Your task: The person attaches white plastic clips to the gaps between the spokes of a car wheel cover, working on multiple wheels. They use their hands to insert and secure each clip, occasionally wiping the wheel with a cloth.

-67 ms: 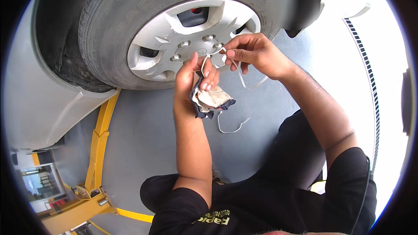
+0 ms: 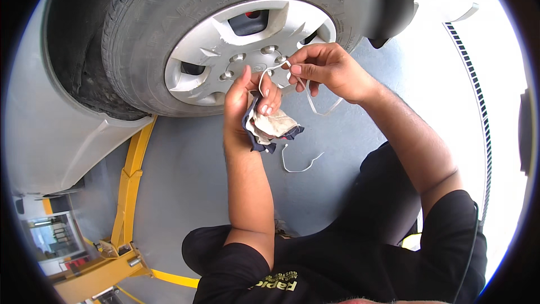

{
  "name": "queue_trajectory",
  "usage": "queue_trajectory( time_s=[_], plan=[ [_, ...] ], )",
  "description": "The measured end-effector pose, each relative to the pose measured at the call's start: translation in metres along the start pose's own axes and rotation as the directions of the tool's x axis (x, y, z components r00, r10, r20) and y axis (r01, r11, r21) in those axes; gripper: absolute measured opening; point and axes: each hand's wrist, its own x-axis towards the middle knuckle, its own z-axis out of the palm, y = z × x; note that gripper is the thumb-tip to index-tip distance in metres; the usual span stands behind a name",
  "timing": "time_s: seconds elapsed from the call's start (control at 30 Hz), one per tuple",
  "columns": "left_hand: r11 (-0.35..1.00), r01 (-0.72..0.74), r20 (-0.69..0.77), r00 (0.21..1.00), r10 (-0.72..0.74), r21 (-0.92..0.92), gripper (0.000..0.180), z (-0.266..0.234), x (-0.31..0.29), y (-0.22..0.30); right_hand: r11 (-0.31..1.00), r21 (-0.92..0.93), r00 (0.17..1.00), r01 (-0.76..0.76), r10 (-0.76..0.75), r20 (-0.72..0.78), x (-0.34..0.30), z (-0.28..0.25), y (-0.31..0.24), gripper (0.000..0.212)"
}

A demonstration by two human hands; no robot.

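My left hand (image 2: 238, 103) is closed around a crumpled beige cloth (image 2: 275, 125) with dark edges, its thumb pointing up. A thin white cable tie (image 2: 310, 100) runs in a bend from the left fingers up to my right hand (image 2: 326, 70). The right thumb and fingertips pinch it, and its free length curves down below that hand. Both hands are in front of the wheel's silver cover (image 2: 194, 50), apart from it as far as I can tell. On the grey floor (image 2: 191, 186) lies a second white cable tie (image 2: 298, 170), bent into a curve.
A large black tyre (image 2: 140, 50) surrounds the wheel cover, under a pale car body (image 2: 56, 135). A yellow lift arm (image 2: 128, 186) stands at the left. My bent knee (image 2: 388, 186) is at the right, near a slotted floor drain (image 2: 475, 90).
The piece of tie between my hands has shifted slightly upward into a smoother bend. My left thumb has tipped a little to the left. The cloth stays in the left hand.
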Motion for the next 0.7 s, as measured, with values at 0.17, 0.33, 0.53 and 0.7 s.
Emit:
queue_trajectory(
  time_s=[0.17,0.33,0.53,0.7],
  plan=[
    [0.994,-0.020,-0.176,0.984,0.039,0.107,0.063,0.001,-0.003,0.010,0.999,0.043,0.989,-0.011,0.018,-0.147,0.003,0.008,0.000,0.021],
    [0.708,-0.111,-0.187,0.926,0.329,0.698,0.031,0.018,0.002,0.009,0.996,0.083,0.967,0.037,-0.015,-0.254,0.006,0.009,-0.003,0.022],
    [-0.101,-0.301,0.290,0.692,0.661,0.948,0.046,0.051,0.014,-0.001,0.999,-0.045,0.947,0.004,-0.018,-0.320,0.000,0.018,-0.012,0.021],
    [-0.248,-0.345,0.411,0.568,0.713,0.905,0.019,0.052,0.019,-0.001,0.980,-0.194,0.958,0.051,-0.103,-0.266,-0.007,0.021,-0.018,0.019]
  ],
)
